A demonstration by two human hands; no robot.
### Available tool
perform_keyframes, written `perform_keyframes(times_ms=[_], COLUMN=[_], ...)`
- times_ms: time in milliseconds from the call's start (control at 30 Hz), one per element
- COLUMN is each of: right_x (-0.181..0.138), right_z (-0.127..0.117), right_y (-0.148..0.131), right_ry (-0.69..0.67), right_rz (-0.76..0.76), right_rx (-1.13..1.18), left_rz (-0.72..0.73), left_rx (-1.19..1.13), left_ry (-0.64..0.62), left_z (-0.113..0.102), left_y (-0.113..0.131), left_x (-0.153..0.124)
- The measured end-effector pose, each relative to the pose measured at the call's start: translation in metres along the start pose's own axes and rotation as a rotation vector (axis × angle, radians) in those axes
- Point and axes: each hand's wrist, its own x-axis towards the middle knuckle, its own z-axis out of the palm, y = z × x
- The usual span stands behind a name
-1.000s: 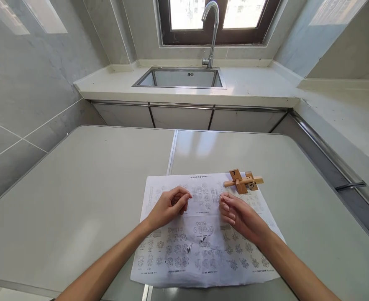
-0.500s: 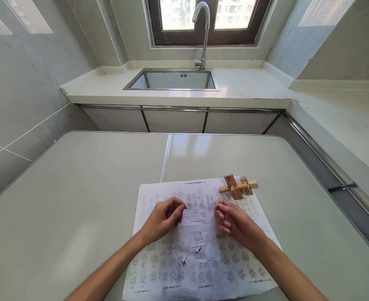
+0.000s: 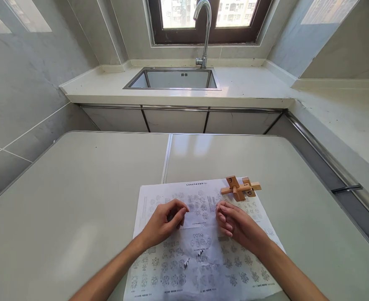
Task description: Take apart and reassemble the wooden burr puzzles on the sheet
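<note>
A creased white instruction sheet (image 3: 200,234), printed with small diagrams and lines of text, lies on the table under both hands. My left hand (image 3: 167,221) rests over its left half, fingers curled loosely inward and no object showing in them. Opposite it, my right hand (image 3: 236,221) is turned partly palm-up with its fingers folded together, and nothing is visible in it. Just beyond the right hand, a wooden interlocking puzzle (image 3: 240,188) of crossed pieces with dark markings sits at the sheet's top right corner. Neither hand touches the puzzle.
The pale table (image 3: 78,200) has a seam (image 3: 167,156) running away from me. Behind it stands a white counter (image 3: 250,85) with a sink (image 3: 134,79) and a curved metal faucet (image 3: 207,29) below a window. A metal rail (image 3: 331,167) runs along the right.
The whole view has shifted very slightly. Both hands keep practically the same pose, and the puzzle stays at the same corner of the sheet.
</note>
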Motion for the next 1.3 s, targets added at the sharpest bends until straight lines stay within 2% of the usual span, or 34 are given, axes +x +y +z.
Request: perform_keyframes(times_ms=[1300], right_x=[0.0012], right_z=[-0.0029], right_y=[-0.0011], right_ry=[-0.006], right_rz=[0.037], right_rx=[0.018], left_rz=[0.025], left_rx=[0.014], left_ry=[-0.037], left_z=[-0.0008], left_y=[-0.0079], left_x=[0.0005])
